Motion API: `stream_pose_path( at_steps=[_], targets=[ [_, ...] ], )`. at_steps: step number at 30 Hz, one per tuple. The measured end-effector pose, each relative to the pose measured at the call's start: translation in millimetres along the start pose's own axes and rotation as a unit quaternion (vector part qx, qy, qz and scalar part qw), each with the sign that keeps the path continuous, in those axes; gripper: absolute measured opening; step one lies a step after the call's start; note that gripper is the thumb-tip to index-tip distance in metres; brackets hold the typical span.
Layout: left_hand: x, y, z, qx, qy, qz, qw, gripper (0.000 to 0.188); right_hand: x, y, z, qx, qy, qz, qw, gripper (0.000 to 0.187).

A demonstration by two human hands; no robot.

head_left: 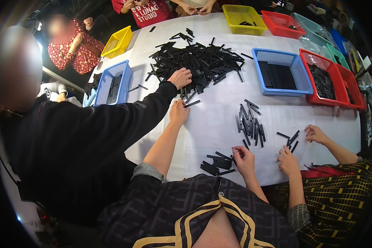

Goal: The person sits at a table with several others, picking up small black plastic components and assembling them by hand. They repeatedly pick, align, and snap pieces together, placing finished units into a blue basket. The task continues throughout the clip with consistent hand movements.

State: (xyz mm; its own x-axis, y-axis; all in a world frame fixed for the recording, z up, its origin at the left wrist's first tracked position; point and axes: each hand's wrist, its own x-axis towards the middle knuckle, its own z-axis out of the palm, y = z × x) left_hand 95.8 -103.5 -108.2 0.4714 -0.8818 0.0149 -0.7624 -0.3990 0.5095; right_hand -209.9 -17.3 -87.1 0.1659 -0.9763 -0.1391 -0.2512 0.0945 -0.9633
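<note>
My left hand (179, 111) reaches over the left middle of the white table, its fingers pinched on the end of a short black strip (192, 103). Just beyond it spreads a large heap of black strips (206, 62). My right hand (244, 159) is close in front of me with bent, closed fingers; what they hold, if anything, is partly hidden. Beside those fingers lies a small cluster of flat black pieces (211, 167). Farther off, a loose group of black strips (249, 123) rests on the cloth.
A co-worker's dark sleeve (124, 107) crosses at my left, that hand (180, 78) in the heap. At right, another person's hands (289, 162) handle strips. Around stand blue baskets (282, 91) (126, 82), a red basket (324, 99) and yellow baskets (244, 29) (115, 43).
</note>
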Motion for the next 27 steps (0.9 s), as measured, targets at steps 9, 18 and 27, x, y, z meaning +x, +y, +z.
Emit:
stream_pose_path(
  at_steps=[9,18,27],
  targets=[
    [4,-21,19,0.017,0.033,0.041,0.998,0.020,-8,-14,5,-0.021,-0.073,-0.010,0.997,0.014],
    [-45,32,-4,-0.092,-0.115,0.242,0.959,0.009,-6,-1,17,0.058,0.016,-0.008,0.998,0.028],
    [-137,84,-46,-0.248,-0.274,0.261,0.892,0.014,-4,-17,-4,0.189,-0.194,0.161,0.949,0.021]
  ],
)
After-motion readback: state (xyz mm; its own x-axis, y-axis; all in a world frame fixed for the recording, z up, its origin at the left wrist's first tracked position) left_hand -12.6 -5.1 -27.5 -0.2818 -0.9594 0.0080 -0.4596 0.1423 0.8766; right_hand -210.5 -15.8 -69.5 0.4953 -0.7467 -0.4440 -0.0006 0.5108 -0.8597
